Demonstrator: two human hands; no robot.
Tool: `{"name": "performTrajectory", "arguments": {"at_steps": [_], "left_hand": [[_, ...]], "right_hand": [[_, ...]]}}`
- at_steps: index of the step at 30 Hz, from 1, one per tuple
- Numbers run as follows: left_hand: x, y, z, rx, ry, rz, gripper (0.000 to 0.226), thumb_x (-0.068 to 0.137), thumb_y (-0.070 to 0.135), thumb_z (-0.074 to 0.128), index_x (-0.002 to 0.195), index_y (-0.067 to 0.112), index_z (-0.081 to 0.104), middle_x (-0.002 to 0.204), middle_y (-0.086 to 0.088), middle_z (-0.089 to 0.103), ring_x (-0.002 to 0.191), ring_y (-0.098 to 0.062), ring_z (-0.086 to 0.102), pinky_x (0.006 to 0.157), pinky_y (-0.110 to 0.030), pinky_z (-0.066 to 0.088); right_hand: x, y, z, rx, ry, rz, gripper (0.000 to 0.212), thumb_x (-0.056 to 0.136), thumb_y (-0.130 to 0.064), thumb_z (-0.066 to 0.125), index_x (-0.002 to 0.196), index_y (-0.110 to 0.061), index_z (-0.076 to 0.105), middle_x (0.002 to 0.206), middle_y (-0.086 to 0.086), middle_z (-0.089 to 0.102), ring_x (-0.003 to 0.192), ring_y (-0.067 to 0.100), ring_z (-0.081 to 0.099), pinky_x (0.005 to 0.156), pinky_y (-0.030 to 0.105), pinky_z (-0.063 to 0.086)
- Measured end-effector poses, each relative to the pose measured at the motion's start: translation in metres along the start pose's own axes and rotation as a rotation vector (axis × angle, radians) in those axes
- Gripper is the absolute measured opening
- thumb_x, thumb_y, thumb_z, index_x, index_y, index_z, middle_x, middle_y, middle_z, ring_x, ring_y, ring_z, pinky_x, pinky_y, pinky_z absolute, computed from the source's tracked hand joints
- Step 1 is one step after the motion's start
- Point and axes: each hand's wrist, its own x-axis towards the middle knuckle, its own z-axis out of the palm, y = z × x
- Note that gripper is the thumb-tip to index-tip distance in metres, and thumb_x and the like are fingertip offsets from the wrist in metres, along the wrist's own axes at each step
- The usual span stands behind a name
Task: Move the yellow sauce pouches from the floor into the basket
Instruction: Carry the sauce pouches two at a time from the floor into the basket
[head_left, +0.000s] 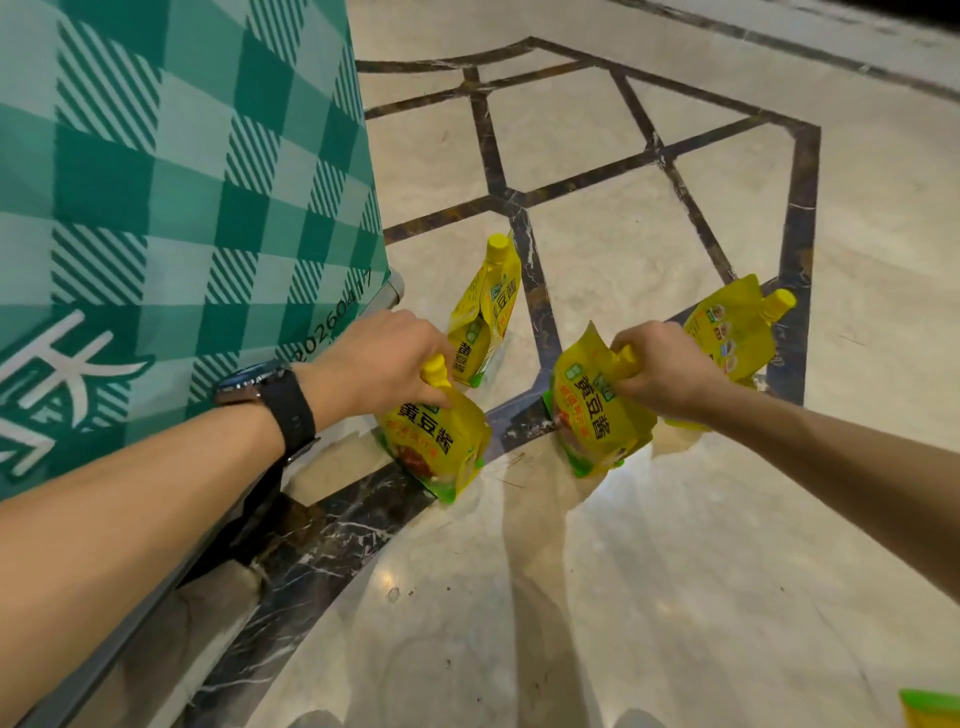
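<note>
Mid-frame, the left hand (387, 358) grips one yellow pouch (439, 441) by its spout. The right hand (662, 366) pinches the top of another pouch (592, 415).

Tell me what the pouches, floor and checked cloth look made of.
Pouches: thin glossy plastic film, probably; tops crumple, printed faces shine. Floor: polished stone, likely marble; white veins in dark bands, mirror-like reflections. Checked cloth: matte printed fabric or coated textile; weave not discernible.

One wide-angle camera sits on the person's head. It faces forward and down, close over the floor (623, 571).
</note>
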Motion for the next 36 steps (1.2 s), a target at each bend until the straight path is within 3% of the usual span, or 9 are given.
{"name": "performTrajectory", "arguments": {"at_steps": [4, 7, 12, 17, 19, 22, 28, 31, 36], "left_hand": [[-0.005, -0.004, 0.015, -0.124, 0.110, -0.051, 0.032, 0.079, 0.061, 0.073, 0.088, 0.030, 0.070, 0.070, 0.008, 0.060, 0.072, -0.019, 0.057, 0.069, -0.036, 0.049], [-0.012, -0.001, 0.035, -0.301, 0.182, -0.045, 0.028, 0.080, 0.053, 0.076, 0.083, 0.026, 0.069, 0.068, 0.009, 0.061, 0.068, -0.017, 0.056, 0.067, -0.036, 0.048], [-0.019, -0.007, 0.047, -0.785, 0.156, -0.150, 0.022, 0.077, 0.021, 0.085, 0.093, 0.013, 0.072, 0.090, 0.000, 0.072, 0.086, -0.014, 0.066, 0.081, -0.021, 0.052], [-0.038, -0.024, 0.084, -1.066, 0.129, -0.291, 0.054, 0.064, 0.016, 0.094, 0.110, 0.025, 0.066, 0.115, 0.003, 0.071, 0.103, -0.003, 0.067, 0.089, -0.016, 0.052], [-0.045, -0.028, 0.101, -1.087, 0.119, -0.323, 0.067, 0.057, 0.024, 0.098, 0.113, 0.032, 0.062, 0.115, 0.008, 0.070, 0.106, -0.004, 0.066, 0.090, -0.017, 0.052], [-0.050, -0.026, 0.120, -1.092, 0.126, -0.325, 0.074, 0.059, 0.011, 0.091, 0.119, 0.033, 0.053, 0.111, 0.028, 0.064, 0.105, 0.006, 0.062, 0.086, -0.010, 0.048], [-0.040, -0.025, 0.143, -1.199, 0.182, -0.302, 0.111, 0.061, -0.012, 0.087, 0.150, 0.019, 0.028, 0.129, 0.000, 0.058, 0.116, -0.005, 0.062, 0.092, -0.019, 0.053], [-0.037, -0.023, 0.159, -1.220, 0.204, -0.335, 0.105, 0.063, -0.016, 0.084, 0.144, 0.027, 0.033, 0.122, 0.006, 0.068, 0.113, -0.008, 0.066, 0.089, -0.022, 0.055], [-0.032, -0.022, 0.162, -1.227, 0.227, -0.408, 0.077, 0.064, -0.007, 0.087, 0.126, 0.019, 0.048, 0.117, -0.002, 0.068, 0.104, -0.003, 0.068, 0.084, -0.017, 0.055]], "right_hand": [[-0.013, 0.011, -0.017, -0.076, -0.079, -0.209, 0.022, 0.073, -0.002, 0.070, 0.078, -0.023, 0.064, 0.076, 0.001, 0.066, 0.073, 0.024, 0.062, 0.060, 0.037, 0.049], [-0.025, 0.006, -0.007, -0.034, -0.090, -0.338, 0.022, 0.071, -0.002, 0.071, 0.082, -0.020, 0.067, 0.077, -0.003, 0.068, 0.071, 0.019, 0.061, 0.060, 0.038, 0.051], [-0.037, 0.007, 0.028, 0.135, -0.107, -0.316, 0.011, 0.080, -0.023, 0.079, 0.085, -0.026, 0.069, 0.085, -0.006, 0.070, 0.077, 0.016, 0.064, 0.066, 0.037, 0.051], [-0.028, 0.004, 0.015, 0.216, 0.011, -0.333, 0.014, 0.078, -0.015, 0.081, 0.072, -0.020, 0.069, 0.068, -0.003, 0.066, 0.064, 0.011, 0.061, 0.056, 0.027, 0.039], [-0.019, -0.002, 0.010, 0.236, 0.024, -0.353, 0.014, 0.077, -0.017, 0.082, 0.073, -0.020, 0.070, 0.066, -0.006, 0.065, 0.064, 0.006, 0.061, 0.056, 0.024, 0.041], [-0.011, -0.014, 0.018, 0.261, -0.039, -0.378, 0.010, 0.078, -0.018, 0.082, 0.079, -0.021, 0.073, 0.070, -0.015, 0.064, 0.065, 0.002, 0.062, 0.058, 0.016, 0.040], [-0.005, 0.004, 0.023, 0.298, -0.174, -0.356, 0.029, 0.071, -0.024, 0.087, 0.097, -0.025, 0.074, 0.096, -0.015, 0.073, 0.092, 0.002, 0.067, 0.084, 0.027, 0.055], [-0.013, 0.038, 0.031, 0.448, -0.204, -0.213, 0.032, 0.072, -0.018, 0.086, 0.100, -0.028, 0.074, 0.101, -0.015, 0.074, 0.100, 0.002, 0.067, 0.097, 0.036, 0.052], [-0.024, 0.041, 0.069, 0.591, -0.171, -0.231, 0.040, 0.068, -0.017, 0.089, 0.104, -0.028, 0.076, 0.101, -0.013, 0.076, 0.095, 0.004, 0.070, 0.083, 0.028, 0.057]]}}
